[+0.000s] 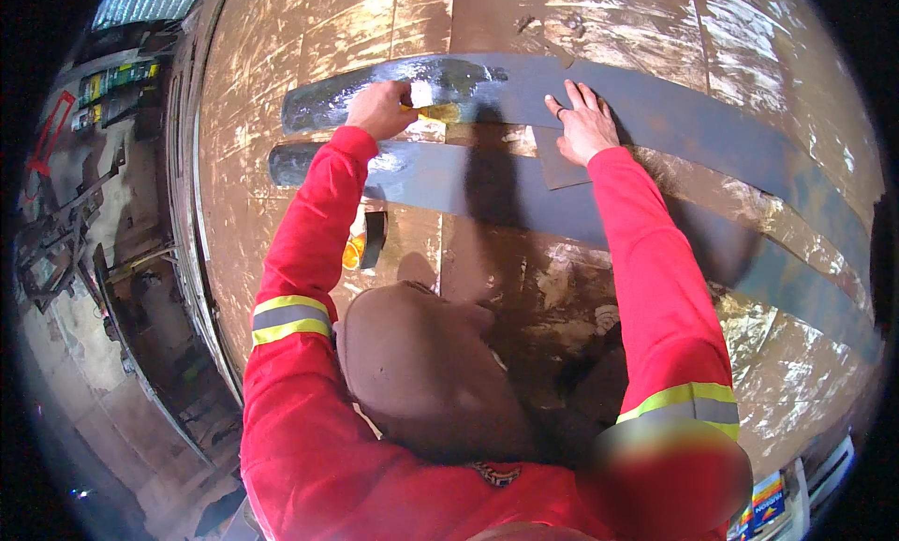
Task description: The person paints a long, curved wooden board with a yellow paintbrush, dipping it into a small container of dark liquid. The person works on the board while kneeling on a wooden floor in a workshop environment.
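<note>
My left hand is closed on what looks like a paintbrush with a yellowish tip. The tip rests on the far one of two long, curved grey strips. Wet, dark and shiny patches cover the left end of that strip. My right hand lies on the same strip with its fingers spread, a ring on one of them. Partly beneath its palm is a flat grey square piece, bridging toward the near strip. A shiny wet patch also marks the near strip's left end.
Below the near strip, by my left forearm, stand an orange-rimmed container and a dark flat piece. The brown, stained work surface ends at the left. Beyond that edge lie metal frames. Colourful boxes sit at lower right.
</note>
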Action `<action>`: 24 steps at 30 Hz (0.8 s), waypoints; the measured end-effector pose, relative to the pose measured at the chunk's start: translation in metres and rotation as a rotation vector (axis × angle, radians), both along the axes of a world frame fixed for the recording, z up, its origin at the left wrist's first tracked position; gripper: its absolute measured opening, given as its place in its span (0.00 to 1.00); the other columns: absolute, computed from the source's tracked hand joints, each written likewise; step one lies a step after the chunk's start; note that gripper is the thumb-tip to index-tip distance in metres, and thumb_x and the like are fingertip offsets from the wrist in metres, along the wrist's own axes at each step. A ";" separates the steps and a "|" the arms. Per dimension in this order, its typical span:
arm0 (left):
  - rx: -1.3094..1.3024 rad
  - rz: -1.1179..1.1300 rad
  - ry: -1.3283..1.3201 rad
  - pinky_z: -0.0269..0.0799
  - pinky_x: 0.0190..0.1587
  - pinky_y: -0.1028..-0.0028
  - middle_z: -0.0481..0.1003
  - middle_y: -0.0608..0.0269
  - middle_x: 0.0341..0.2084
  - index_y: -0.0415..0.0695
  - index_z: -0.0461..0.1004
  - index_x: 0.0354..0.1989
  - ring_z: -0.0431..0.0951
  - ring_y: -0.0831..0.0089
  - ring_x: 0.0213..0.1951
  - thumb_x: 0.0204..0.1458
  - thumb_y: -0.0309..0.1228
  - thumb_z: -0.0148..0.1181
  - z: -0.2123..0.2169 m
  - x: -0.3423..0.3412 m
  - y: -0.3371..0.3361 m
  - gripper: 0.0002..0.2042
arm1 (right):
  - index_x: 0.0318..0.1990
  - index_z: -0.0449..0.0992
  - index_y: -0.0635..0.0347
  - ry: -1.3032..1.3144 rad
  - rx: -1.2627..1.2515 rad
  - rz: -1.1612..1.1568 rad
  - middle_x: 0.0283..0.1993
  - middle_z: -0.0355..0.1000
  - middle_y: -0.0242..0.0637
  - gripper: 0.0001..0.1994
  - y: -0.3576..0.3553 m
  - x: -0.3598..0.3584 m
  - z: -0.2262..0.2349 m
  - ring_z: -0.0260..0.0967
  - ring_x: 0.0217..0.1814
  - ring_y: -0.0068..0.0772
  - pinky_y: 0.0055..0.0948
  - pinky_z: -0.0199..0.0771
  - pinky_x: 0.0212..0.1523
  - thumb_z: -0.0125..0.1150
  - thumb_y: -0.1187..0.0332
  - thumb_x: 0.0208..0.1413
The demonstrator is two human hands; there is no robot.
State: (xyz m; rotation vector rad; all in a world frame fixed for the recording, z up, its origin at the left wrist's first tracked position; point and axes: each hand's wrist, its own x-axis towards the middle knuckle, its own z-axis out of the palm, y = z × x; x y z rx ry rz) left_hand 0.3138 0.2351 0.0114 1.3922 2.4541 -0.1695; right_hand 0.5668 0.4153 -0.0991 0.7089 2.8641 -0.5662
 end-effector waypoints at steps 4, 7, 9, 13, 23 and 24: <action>-0.046 0.085 0.135 0.74 0.35 0.59 0.77 0.52 0.25 0.47 0.78 0.27 0.78 0.53 0.31 0.39 0.38 0.61 -0.001 -0.016 -0.012 0.09 | 0.61 0.64 0.41 -0.014 -0.003 0.008 0.70 0.46 0.41 0.32 0.002 -0.001 -0.001 0.40 0.72 0.45 0.54 0.49 0.65 0.62 0.66 0.43; -0.094 0.115 0.237 0.73 0.35 0.58 0.77 0.52 0.26 0.47 0.77 0.29 0.78 0.53 0.33 0.39 0.40 0.61 0.007 -0.028 -0.019 0.12 | 0.61 0.64 0.41 -0.021 0.015 0.013 0.69 0.46 0.41 0.33 0.003 0.000 -0.002 0.40 0.72 0.45 0.53 0.49 0.65 0.62 0.66 0.42; -0.086 0.087 0.309 0.73 0.34 0.57 0.77 0.52 0.26 0.47 0.77 0.29 0.78 0.53 0.33 0.42 0.37 0.58 0.013 -0.029 -0.022 0.09 | 0.61 0.64 0.42 -0.020 0.021 0.016 0.69 0.46 0.41 0.33 0.002 -0.001 -0.001 0.40 0.72 0.46 0.53 0.49 0.65 0.62 0.66 0.42; -0.044 -0.032 0.296 0.74 0.32 0.55 0.77 0.49 0.25 0.45 0.76 0.30 0.78 0.50 0.30 0.43 0.32 0.53 -0.006 0.008 -0.007 0.08 | 0.61 0.64 0.42 -0.005 0.036 0.029 0.69 0.46 0.42 0.33 0.002 -0.002 -0.001 0.41 0.71 0.47 0.52 0.49 0.65 0.62 0.65 0.42; 0.166 0.256 -0.028 0.72 0.34 0.60 0.76 0.47 0.23 0.44 0.77 0.28 0.78 0.51 0.31 0.41 0.45 0.64 -0.008 -0.018 -0.036 0.16 | 0.63 0.63 0.43 -0.055 0.045 0.061 0.70 0.45 0.45 0.34 0.003 -0.003 0.008 0.41 0.71 0.48 0.47 0.47 0.67 0.61 0.66 0.42; 0.130 0.300 -0.012 0.73 0.35 0.60 0.76 0.48 0.24 0.44 0.77 0.28 0.78 0.51 0.32 0.41 0.45 0.63 -0.016 -0.038 -0.059 0.16 | 0.63 0.62 0.42 -0.082 0.040 0.057 0.71 0.44 0.44 0.34 0.001 -0.005 0.010 0.40 0.72 0.47 0.46 0.47 0.68 0.61 0.66 0.42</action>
